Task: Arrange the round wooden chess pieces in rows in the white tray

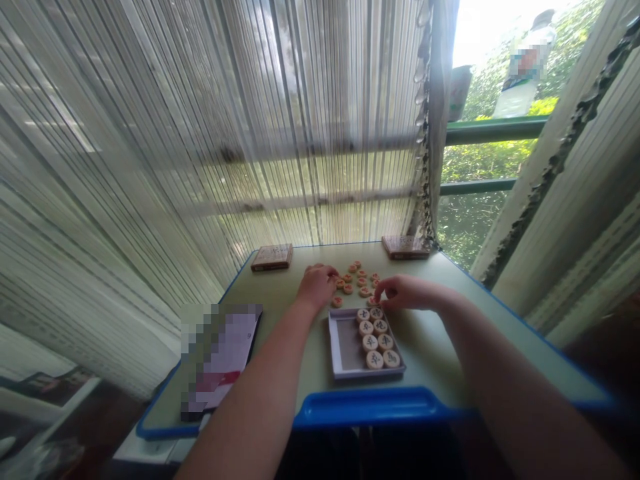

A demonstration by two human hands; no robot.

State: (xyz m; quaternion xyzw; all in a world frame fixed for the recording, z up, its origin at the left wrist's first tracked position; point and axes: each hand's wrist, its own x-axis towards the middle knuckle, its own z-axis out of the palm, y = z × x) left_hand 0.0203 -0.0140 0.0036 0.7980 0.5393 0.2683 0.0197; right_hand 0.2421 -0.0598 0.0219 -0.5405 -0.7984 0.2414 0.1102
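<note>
On the table, a loose group of round Chinese chess pieces with red markings point(347, 289) lies between my two hands. My left hand point(317, 287) is at the left side of this group, thumb and fingers apart beside the nearest pieces. At the right, my right hand point(403, 292) has its thumb and forefinger curled together on a red-marked Chinese chess piece point(372, 301) just behind the box. A shallow white box point(336, 353) stands in front of the hands. Inside it, several black-marked pieces point(370, 343) fill two columns along the right side; its left part shows bare grey bottom.
A tablet-like device point(235, 353), partly blurred out, lies at the left. Two flat brown boxes point(272, 257) point(405, 247) sit at the far corners. The table has a raised blue front edge point(370, 405). Striped curtains point(300, 133) hang behind; a bottle point(523, 73) is outside the window.
</note>
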